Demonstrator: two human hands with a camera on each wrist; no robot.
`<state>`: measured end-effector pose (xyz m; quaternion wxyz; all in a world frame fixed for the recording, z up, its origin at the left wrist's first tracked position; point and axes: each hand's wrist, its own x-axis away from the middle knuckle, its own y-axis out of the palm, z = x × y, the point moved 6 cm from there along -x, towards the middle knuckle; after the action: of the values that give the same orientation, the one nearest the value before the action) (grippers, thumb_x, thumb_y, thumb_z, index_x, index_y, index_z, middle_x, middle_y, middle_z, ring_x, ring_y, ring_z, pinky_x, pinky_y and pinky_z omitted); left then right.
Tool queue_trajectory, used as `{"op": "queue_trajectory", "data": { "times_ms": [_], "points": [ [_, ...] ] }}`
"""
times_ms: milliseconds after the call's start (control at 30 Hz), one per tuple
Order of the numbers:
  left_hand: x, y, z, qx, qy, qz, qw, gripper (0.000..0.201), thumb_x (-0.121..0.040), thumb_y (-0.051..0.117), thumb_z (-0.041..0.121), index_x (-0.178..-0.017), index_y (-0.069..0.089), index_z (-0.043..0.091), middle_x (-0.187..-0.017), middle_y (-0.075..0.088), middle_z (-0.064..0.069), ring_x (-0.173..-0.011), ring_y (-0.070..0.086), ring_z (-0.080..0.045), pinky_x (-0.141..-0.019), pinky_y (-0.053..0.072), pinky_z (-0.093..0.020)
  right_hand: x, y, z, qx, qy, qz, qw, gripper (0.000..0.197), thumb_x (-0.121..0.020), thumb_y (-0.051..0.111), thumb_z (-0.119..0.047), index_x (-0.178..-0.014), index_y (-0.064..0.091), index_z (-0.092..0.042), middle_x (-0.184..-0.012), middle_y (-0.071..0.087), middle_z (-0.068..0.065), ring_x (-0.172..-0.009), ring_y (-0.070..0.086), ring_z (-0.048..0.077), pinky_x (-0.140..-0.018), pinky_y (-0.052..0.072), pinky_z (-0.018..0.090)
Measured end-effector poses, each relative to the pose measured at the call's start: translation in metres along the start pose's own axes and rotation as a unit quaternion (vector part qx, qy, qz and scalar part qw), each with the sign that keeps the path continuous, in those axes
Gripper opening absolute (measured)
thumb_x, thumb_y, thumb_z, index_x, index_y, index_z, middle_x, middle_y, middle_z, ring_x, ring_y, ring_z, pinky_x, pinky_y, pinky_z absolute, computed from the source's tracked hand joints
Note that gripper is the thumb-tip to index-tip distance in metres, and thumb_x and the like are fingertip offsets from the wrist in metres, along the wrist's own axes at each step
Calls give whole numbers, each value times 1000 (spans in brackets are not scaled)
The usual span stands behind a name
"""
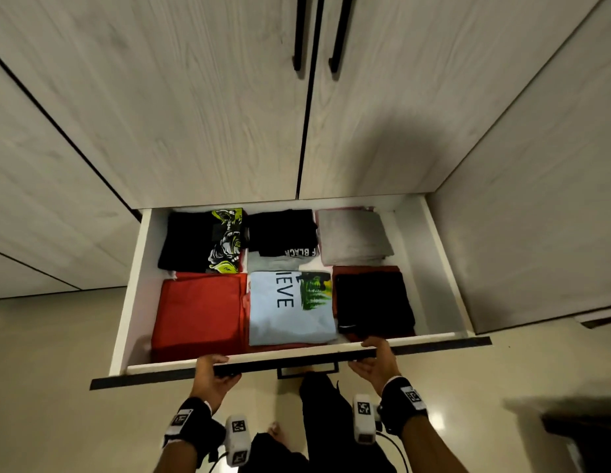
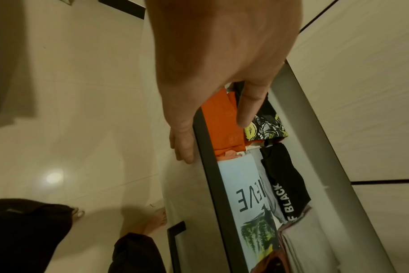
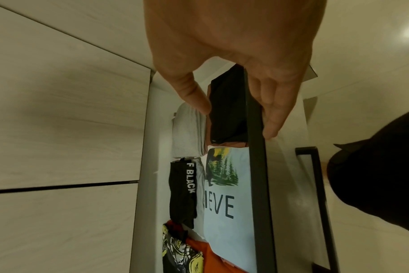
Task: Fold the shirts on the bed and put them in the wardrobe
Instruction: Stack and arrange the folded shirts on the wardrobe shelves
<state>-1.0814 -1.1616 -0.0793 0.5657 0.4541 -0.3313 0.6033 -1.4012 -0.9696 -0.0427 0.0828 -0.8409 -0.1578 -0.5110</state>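
Folded shirts (image 1: 290,303) lie in two rows inside the drawer (image 1: 133,268), below the wardrobe doors (image 1: 195,114).

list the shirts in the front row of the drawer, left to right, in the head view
red shirt → light blue shirt with EVE lettering → black shirt, which lies on a red one

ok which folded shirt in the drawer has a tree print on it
The light blue folded shirt, front row middle, lettered "IEVE" beside green trees; the other printed shirts are black.
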Motion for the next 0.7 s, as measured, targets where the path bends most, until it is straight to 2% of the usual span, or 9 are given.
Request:
{"op": "queue_trajectory", "data": {
  "times_ms": [100, 167, 233, 267, 367, 467, 567, 633, 700],
  "points": [
    [-4, 1, -1, -2, 3, 2, 1000, 10, -87, 49, 4, -78, 51, 9, -80, 51, -11, -77, 56, -29, -81, 52, -42, -5, -3, 6, -24, -10, 27, 999, 17, -91, 62, -15, -101, 60, -1, -105, 66, 31, -93, 67, 44, -78, 58, 43],
    [-12, 2, -9, 10, 8, 11, 1000, 5, -92, 51, 6, -90, 56, 6, -87, 57, -14, -83, 59, -31, -83, 54, -44, -10, -6, 8, -46, -11, 46, 998, 19, -90, 65, -17, -102, 62, -2, -107, 67, 32, -97, 67, 45, -80, 57, 43],
    [-20, 1, -16, 16, 20, 36, 999, 13, -102, 52, 12, -107, 58, 2, -89, 65, -20, -83, 64, -34, -75, 61, -46, -17, -8, 10, -76, -1, 62, 995, 23, -89, 67, -18, -106, 63, -2, -106, 68, 28, -97, 66, 44, -81, 56, 43],
    [-23, -3, -20, 12, 29, 57, 998, 16, -105, 50, 14, -109, 57, 0, -82, 69, -21, -77, 67, -35, -66, 63, -44, -17, -7, 9, -85, 0, 67, 994, 24, -89, 68, -17, -107, 63, -1, -105, 68, 26, -96, 66, 43, -80, 56, 43],
    [-30, -5, -28, 21, 37, 97, 994, 15, -105, 48, 8, -108, 53, -6, -57, 68, -18, -52, 69, -33, -46, 60, -38, -23, -9, 7, -94, -6, 93, 991, 23, -90, 69, -14, -104, 63, 2, -102, 69, 25, -95, 66, 43, -76, 57, 44],
    [-34, -3, -33, 4, 36, 77, 996, 16, -105, 43, 1, -103, 51, -12, -67, 68, -28, -47, 69, -28, -45, 60, -39, -31, -19, 9, -98, -6, 115, 988, 31, -89, 71, -11, -113, 62, 7, -107, 70, 29, -97, 68, 44, -77, 59, 44],
    [-26, -4, -38, 27, 30, 86, 995, 17, -105, 42, 1, -93, 52, -5, -57, 67, -20, -44, 68, -27, -45, 59, -38, -35, -28, 8, -103, -7, 123, 987, 29, -89, 68, -7, -113, 63, 9, -100, 68, 28, -89, 68, 42, -73, 60, 42],
    [-28, -7, -39, 18, 33, 70, 997, 14, -106, 43, 4, -98, 54, 0, -64, 69, -20, -47, 70, -23, -46, 60, -34, -34, -25, 7, -94, -2, 120, 988, 25, -88, 68, -5, -107, 64, 10, -94, 67, 26, -87, 67, 41, -70, 61, 41],
    [-30, -8, -37, 33, 14, 72, 997, 16, -107, 44, 8, -95, 54, 2, -66, 69, -20, -47, 70, -21, -45, 59, -35, -37, -26, 3, -71, 9, 115, 991, 25, -88, 69, -9, -105, 64, 8, -95, 68, 24, -89, 68, 42, -69, 61, 43]
  ]
}}
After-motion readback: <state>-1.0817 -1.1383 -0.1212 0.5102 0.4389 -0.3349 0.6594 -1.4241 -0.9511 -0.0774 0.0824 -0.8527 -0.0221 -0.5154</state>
